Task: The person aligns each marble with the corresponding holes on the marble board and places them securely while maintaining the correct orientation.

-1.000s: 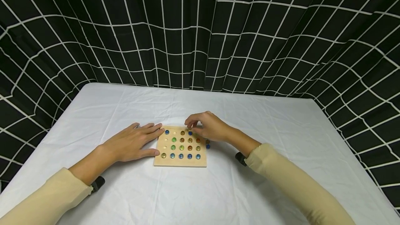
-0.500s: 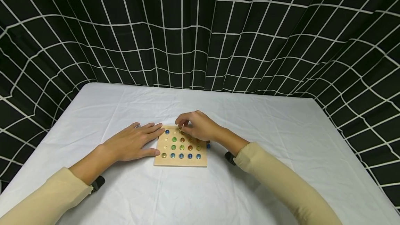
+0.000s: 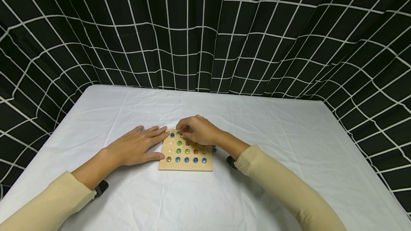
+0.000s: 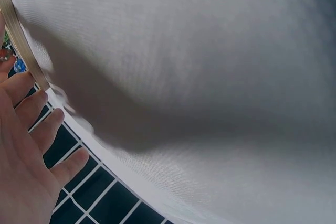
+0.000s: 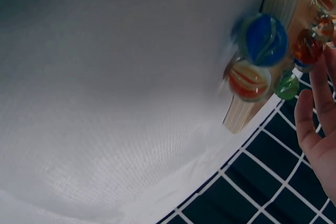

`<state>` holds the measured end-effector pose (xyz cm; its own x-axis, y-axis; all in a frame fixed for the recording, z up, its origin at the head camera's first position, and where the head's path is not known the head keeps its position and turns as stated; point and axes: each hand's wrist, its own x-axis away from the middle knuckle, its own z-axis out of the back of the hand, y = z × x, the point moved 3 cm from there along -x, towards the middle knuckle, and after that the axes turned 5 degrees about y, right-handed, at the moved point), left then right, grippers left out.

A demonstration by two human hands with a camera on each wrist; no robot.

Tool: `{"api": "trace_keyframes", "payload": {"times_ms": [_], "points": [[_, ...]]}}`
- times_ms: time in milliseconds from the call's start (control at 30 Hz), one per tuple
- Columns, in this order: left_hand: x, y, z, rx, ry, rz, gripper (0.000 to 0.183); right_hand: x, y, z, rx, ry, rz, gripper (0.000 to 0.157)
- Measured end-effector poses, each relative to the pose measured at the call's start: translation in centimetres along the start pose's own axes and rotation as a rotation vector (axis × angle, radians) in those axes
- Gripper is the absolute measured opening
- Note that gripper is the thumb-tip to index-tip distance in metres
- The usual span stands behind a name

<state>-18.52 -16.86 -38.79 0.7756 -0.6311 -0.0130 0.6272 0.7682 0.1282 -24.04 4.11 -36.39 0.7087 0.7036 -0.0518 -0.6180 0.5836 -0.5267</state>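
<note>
A square wooden board lies on the table, with rows of glass marbles sitting in its hollows. My left hand rests with straight, spread fingers at the board's left edge, fingertips and thumb touching it. Over the far row, my right hand pinches a yellowish marble between thumb and fingers. A blue marble sits in the far left hollow, and two hollows below it show bare. The right hand covers part of the far right of the board. In the left wrist view, the left hand's fingers appear extended.
Against the board's right edge, a blue marble and a red-and-white swirled marble lie on the white tablecloth. Behind the table hangs a black curtain with a white grid.
The right hand has moved left along the board's far row, carrying the pinched marble toward the second hollow from the left. The left hand has stayed in place.
</note>
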Motion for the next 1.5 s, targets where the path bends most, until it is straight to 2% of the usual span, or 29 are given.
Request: {"api": "trace_keyframes", "payload": {"times_ms": [467, 733, 1167, 1500], "points": [[0.0, 0.1, 0.1, 0.013, 0.006, 0.003, 0.080, -0.4, -0.3, -0.6, 0.071, -0.024, -0.009, 0.018], [0.0, 0.1, 0.0, 0.015, 0.001, 0.008, 0.080, 0.1, -0.1, 0.5, 0.030, 0.018, 0.027, 0.022], [0.0, 0.1, 0.1, 0.018, 0.004, 0.010, 0.080, 3.8, 2.4, 3.6, -0.063, 0.095, 0.042, 0.024], [0.0, 0.1, -0.1, 0.026, 0.015, 0.006, 0.080, 7.0, 4.2, 4.1, -0.070, 0.097, -0.012, 0.023]]}}
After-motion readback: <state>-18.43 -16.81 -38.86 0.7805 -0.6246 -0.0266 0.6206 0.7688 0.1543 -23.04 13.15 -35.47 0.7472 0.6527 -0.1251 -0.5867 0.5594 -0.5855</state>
